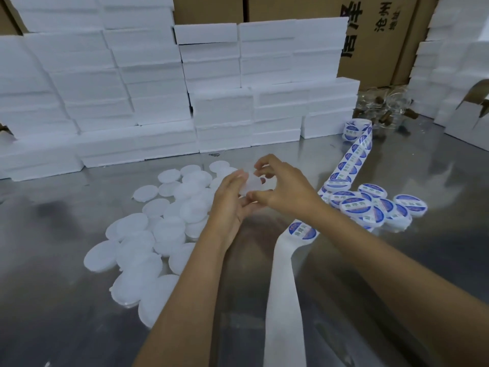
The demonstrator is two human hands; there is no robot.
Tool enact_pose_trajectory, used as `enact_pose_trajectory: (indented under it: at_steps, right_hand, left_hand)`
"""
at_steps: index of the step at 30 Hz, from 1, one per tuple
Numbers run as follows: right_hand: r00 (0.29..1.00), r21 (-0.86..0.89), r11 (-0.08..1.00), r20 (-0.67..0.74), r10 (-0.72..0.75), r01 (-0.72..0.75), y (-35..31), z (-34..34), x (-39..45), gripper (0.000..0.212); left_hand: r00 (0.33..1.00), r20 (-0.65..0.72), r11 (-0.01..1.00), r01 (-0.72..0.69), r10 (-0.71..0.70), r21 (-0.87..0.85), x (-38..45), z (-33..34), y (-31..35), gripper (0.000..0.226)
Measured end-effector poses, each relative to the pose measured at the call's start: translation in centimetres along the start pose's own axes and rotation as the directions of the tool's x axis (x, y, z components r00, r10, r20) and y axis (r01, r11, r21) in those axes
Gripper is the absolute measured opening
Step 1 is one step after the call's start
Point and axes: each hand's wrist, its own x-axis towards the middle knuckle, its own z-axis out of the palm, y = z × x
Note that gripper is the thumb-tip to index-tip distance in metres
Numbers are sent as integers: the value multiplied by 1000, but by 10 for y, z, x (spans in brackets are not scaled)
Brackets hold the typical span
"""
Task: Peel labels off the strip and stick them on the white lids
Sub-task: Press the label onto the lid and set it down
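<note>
Steel worktop (66,300), white foam boxes (158,88) stacked along the far side, cardboard cartons (370,35) behind them. Your left hand (230,205) has its grip round a white lid (250,185), held up over the middle of the worktop. Your right hand (280,186) pinches at that lid's far edge, fingers curled; can't tell if a label is under them. Bare lids (148,234) piled on the left, labelled lids (370,207) heaped on the right. Label strip (352,160) runs from far right toward you, its stripped backing (283,300) trailing near.
</note>
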Motion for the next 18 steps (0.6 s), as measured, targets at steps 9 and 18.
enact_pose_trajectory:
  at_steps: [9,18]
  right_hand:
    - [977,130,971,-46,208,-201,17,-23,-72,12]
    - [990,-97,986,-44,135,-139,31,-24,-102,20]
  left_hand:
    - [1000,16,991,-24,22,128,-46,12,-3,41]
    - [979,202,893,-78,-15,443,-66,22,-11,46]
